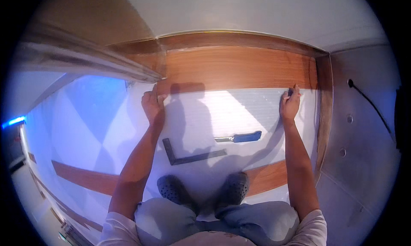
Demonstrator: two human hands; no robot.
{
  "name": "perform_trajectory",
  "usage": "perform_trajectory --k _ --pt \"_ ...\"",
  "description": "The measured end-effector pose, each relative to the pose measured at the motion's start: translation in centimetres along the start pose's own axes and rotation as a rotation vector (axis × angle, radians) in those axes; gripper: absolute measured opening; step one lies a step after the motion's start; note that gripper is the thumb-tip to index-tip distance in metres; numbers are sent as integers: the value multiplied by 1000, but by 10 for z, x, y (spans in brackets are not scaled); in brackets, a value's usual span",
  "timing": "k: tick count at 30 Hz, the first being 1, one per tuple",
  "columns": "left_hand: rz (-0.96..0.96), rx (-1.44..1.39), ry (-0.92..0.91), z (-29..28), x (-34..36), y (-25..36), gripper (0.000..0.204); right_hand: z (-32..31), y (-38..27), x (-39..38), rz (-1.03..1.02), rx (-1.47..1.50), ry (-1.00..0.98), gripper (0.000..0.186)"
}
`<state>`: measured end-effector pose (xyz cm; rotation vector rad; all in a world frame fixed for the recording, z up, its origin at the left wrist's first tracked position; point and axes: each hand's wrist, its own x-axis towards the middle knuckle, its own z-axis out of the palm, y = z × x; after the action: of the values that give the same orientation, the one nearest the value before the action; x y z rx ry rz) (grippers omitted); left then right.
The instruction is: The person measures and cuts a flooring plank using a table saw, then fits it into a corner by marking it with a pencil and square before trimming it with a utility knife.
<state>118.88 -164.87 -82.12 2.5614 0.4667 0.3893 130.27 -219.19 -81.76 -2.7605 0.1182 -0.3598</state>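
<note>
A reddish-brown wood-look floor plank lies along the far wall. My left hand is at its left end, thumb and forefinger closed around the near corner. My right hand grips the near edge towards its right end, fingers bent; a small dark patch shows between them, too shadowed to make out. On the pale floor between my arms lies a utility knife with a blue handle, its blade pointing left. Nearer my feet is a dark L-shaped square, touched by neither hand.
Upright wood-look trim edges the right wall, where a black cable hangs out of a hole. A door frame juts in at the upper left. More wood-look strips lie by my grey clogs.
</note>
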Motion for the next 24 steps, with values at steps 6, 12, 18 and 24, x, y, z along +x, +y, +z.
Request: perform_trajectory --k 6,12,18,24 --pt "-6 -9 55 -1 -5 2 53 3 10 -4 -64 -15 -13 57" --pt "-1 -9 42 1 -5 8 56 0 12 -2 -60 -7 -17 60" --pt "93 44 73 3 -3 -3 59 0 5 4 -50 4 -21 66" --pt "30 74 23 -3 -3 11 71 9 2 6 37 37 -18 73"
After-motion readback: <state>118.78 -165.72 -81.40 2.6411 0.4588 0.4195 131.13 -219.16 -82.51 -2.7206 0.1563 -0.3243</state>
